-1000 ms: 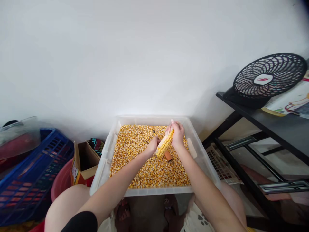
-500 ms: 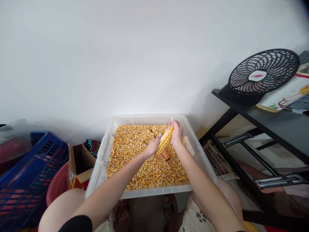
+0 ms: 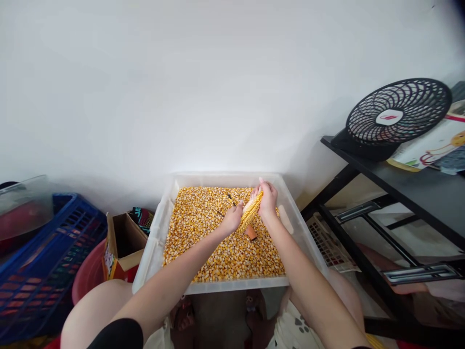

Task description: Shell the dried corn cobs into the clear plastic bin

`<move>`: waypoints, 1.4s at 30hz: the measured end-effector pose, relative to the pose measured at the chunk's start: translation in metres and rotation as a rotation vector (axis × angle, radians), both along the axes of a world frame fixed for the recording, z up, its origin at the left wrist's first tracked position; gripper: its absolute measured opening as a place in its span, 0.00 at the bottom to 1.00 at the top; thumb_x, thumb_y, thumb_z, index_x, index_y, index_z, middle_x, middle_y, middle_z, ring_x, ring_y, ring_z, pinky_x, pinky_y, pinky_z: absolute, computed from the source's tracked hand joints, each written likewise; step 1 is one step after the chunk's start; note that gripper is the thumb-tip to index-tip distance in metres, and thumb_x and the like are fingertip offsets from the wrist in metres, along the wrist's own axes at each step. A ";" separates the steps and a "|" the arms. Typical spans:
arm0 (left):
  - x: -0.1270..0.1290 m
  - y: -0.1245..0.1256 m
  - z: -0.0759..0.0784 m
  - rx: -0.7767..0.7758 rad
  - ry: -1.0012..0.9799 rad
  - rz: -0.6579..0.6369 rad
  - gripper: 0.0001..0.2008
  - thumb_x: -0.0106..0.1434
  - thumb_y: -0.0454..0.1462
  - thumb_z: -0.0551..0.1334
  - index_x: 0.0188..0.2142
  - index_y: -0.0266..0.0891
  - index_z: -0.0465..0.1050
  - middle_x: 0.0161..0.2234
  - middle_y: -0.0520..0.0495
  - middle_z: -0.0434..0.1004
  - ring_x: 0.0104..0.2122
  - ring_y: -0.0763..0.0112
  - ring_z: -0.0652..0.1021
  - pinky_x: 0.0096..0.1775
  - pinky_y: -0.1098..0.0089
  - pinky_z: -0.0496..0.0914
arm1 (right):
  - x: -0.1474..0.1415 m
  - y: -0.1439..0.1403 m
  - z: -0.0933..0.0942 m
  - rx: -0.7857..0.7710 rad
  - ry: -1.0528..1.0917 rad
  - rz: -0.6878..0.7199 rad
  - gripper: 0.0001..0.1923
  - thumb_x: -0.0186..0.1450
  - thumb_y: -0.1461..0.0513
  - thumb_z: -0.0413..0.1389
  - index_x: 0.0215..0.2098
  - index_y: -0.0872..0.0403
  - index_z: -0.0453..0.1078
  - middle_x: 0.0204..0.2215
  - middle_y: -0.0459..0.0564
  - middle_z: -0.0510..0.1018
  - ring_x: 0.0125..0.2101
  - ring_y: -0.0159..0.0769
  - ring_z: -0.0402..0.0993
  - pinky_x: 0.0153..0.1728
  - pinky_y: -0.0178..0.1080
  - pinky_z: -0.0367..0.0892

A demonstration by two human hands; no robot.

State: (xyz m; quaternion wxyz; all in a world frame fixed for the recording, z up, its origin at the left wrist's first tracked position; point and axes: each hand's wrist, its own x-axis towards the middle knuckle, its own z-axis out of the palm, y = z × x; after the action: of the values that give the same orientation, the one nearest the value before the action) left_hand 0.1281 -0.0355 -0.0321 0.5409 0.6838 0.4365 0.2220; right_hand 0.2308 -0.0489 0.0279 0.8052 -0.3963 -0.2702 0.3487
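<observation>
A yellow corn cob (image 3: 250, 212), tilted with its upper end to the right, is held above a bin of loose kernels. My left hand (image 3: 233, 218) closes on its lower left side, thumb against the cob. Around the upper right end wraps my right hand (image 3: 268, 197), also closed. A pale strip without kernels shows along the cob's left side. Loose corn kernels (image 3: 203, 232) fill the translucent plastic bin (image 3: 286, 285). Just under the cob, a tool with an orange-brown handle (image 3: 250, 233) lies on the kernels; its dark thin end (image 3: 231, 198) shows beyond my left hand.
A black fan (image 3: 389, 117) stands on a black shelf frame (image 3: 363, 165) at right. To the left are an open cardboard box (image 3: 125, 245), a red basin (image 3: 89, 271) and a blue crate (image 3: 39, 276). A white wall rises behind the bin. My knees flank it.
The view has shifted slightly. Both hands keep their hold on the corn cob, with barely any visible movement relative to the bin.
</observation>
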 end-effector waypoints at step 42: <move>-0.024 -0.016 0.035 0.728 0.276 -0.414 0.17 0.67 0.44 0.40 0.33 0.40 0.62 0.27 0.49 0.69 0.27 0.70 0.71 0.31 0.72 0.63 | 0.037 0.002 -0.002 -0.056 0.111 0.047 0.20 0.55 0.52 0.54 0.16 0.52 0.51 0.09 0.38 0.57 0.11 0.26 0.56 0.15 0.32 0.59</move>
State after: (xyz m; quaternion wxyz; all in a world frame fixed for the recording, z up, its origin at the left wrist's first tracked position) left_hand 0.1039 -0.0516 0.0034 0.2347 0.9260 0.2518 0.1550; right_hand 0.2676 -0.0467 0.0261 0.7992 -0.3924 -0.2242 0.3963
